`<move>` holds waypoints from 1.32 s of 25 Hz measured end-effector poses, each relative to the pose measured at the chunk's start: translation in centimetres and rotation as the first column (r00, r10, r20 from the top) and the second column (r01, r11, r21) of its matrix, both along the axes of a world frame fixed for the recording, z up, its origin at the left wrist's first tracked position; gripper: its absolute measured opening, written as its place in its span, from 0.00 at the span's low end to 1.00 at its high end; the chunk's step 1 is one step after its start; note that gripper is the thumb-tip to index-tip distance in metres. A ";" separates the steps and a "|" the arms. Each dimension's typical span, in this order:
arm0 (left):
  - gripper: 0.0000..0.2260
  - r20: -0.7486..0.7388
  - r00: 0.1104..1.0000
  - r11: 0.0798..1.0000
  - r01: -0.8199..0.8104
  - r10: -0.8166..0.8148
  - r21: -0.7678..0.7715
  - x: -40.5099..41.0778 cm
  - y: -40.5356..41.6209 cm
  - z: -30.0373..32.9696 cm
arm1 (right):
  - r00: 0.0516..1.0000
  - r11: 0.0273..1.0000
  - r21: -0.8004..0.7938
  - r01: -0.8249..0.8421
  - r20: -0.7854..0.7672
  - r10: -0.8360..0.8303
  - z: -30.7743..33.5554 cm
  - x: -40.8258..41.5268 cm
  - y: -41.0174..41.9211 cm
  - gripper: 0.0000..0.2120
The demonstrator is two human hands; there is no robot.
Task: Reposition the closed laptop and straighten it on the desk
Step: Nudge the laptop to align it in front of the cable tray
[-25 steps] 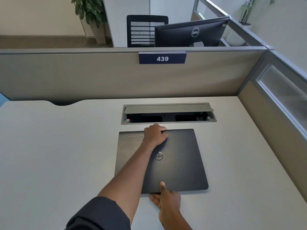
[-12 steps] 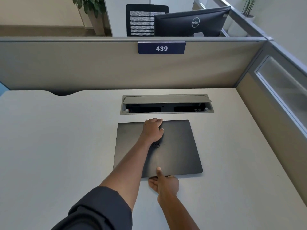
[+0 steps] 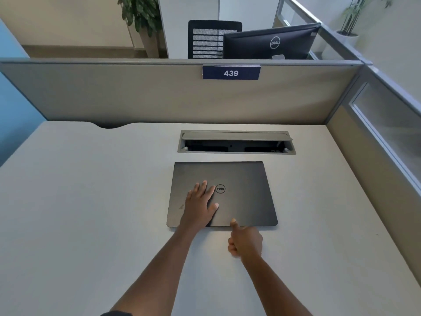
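Note:
A closed dark grey laptop (image 3: 246, 197) with a round logo lies flat on the pale desk (image 3: 91, 201), its edges about parallel to the desk's back edge. My left hand (image 3: 200, 206) rests flat on the lid just left of the logo, fingers spread and holding nothing. My right hand (image 3: 246, 242) sits on the desk at the laptop's near edge. Its fingers are curled into a loose fist, and only the thumb tip touches the lid's front edge.
An open cable tray (image 3: 237, 142) is sunk into the desk just behind the laptop. A beige partition (image 3: 159, 96) bearing a "439" label (image 3: 231, 73) closes the back. A second partition (image 3: 376, 133) with a glass pane closes the right side.
My left hand slid back from the lid's far edge to its middle-left and flattened out. My right hand let go of the near edge and curled up. The laptop now lies squarer.

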State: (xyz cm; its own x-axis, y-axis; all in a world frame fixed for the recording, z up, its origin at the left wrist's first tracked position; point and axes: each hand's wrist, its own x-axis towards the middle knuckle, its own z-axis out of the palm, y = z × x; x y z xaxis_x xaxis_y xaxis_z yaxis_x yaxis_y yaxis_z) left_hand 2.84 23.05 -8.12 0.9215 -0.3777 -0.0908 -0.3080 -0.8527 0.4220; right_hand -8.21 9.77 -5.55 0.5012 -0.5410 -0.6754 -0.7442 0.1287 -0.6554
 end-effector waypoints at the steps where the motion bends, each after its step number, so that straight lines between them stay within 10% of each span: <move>1: 0.32 0.004 0.998 0.998 -0.059 0.059 -0.021 -1.2 0.9 -0.1 | 0.997 0.978 -0.193 -0.076 -0.041 0.069 -0.1 -0.7 -1.1 0.22; 3: 0.39 0.005 0.978 0.976 -0.208 0.209 -0.061 -3.2 2.9 -0.2 | 0.997 0.876 -0.477 -0.071 -0.010 0.076 -0.1 -2.3 -3.6 0.16; 7: 0.47 -0.117 0.892 0.880 -0.451 0.438 -0.146 -6.6 6.6 -0.7 | 0.965 0.840 -0.532 -0.104 0.152 0.215 -0.4 -4.0 -7.8 0.25; 22: 0.32 -0.069 0.899 0.870 -0.437 0.433 -0.230 -9.1 9.6 -1.8 | 0.919 0.818 -0.523 -0.239 0.151 0.365 -0.3 -4.7 -10.2 0.02; 33: 0.34 -0.051 0.904 0.881 -0.426 0.425 -0.205 -8.9 9.8 -2.2 | 0.929 0.766 -0.606 -0.217 0.113 0.353 -0.8 -5.4 -9.9 0.09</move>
State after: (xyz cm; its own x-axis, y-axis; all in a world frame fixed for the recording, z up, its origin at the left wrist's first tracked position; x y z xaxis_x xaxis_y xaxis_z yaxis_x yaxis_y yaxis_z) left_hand -6.01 32.81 -10.34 0.9975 0.0398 -0.0578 0.0667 -0.7949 0.6030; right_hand -13.57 -0.13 -6.32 0.7855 -0.6009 -0.1480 -0.5229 -0.5164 -0.6781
